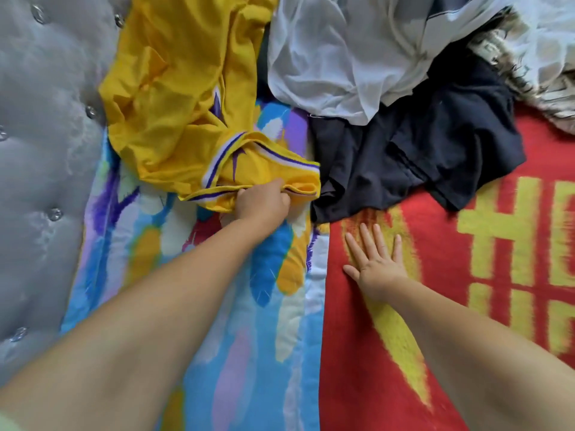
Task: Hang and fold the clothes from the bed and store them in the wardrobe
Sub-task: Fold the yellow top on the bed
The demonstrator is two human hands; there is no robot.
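A yellow jersey [174, 98] with purple and white trim lies crumpled on the bed at the upper left. My left hand [263, 202] grips its near trimmed edge. Right of it lies a dark navy garment [420, 157], and a white garment [342, 57] is piled above that. My right hand [375, 259] rests flat with fingers spread on the red blanket [357, 368], just below the navy garment and not touching it.
A multicoloured quilt [249, 321] covers the bed's middle. A grey tufted headboard [40, 150] runs along the left. A beige patterned cloth [535, 85] and a striped fabric [451, 14] lie at the upper right. The red blanket carries yellow lettering.
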